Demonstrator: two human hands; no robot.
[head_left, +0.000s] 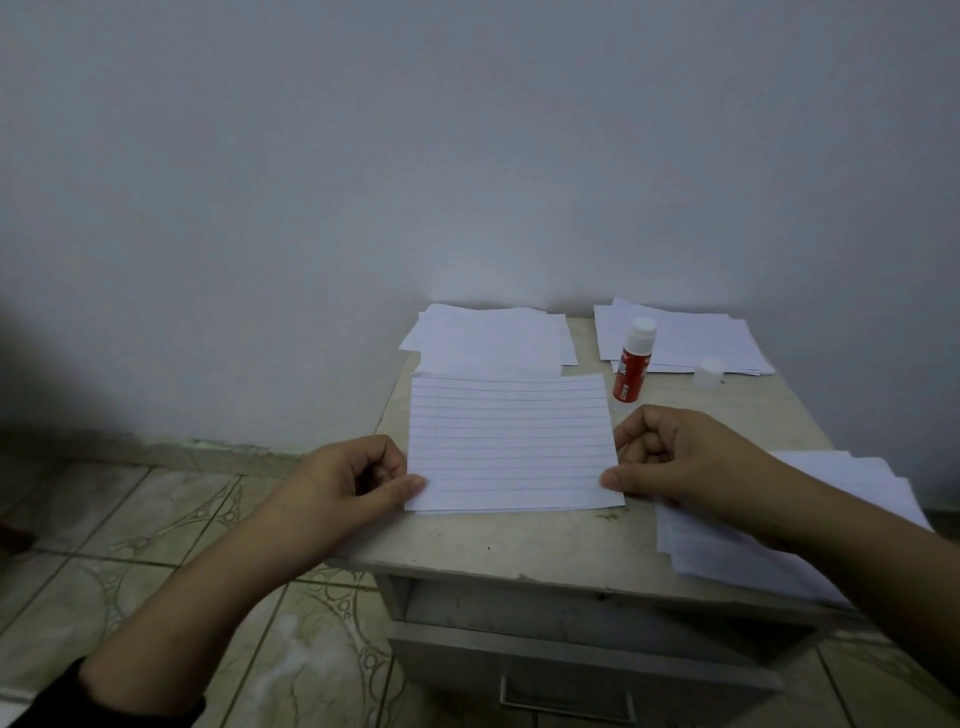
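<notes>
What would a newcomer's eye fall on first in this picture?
First, the lined sheet in the middle of the small table, pinched at its two near corners by the left hand and the right hand. Then the red glue stick standing just beyond the right hand, with a clear cap to its right.

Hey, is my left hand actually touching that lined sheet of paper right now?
Touching. The head view shows the left hand pinching the lined sheet at its near left corner, thumb tip lying over the paper's edge.
</notes>
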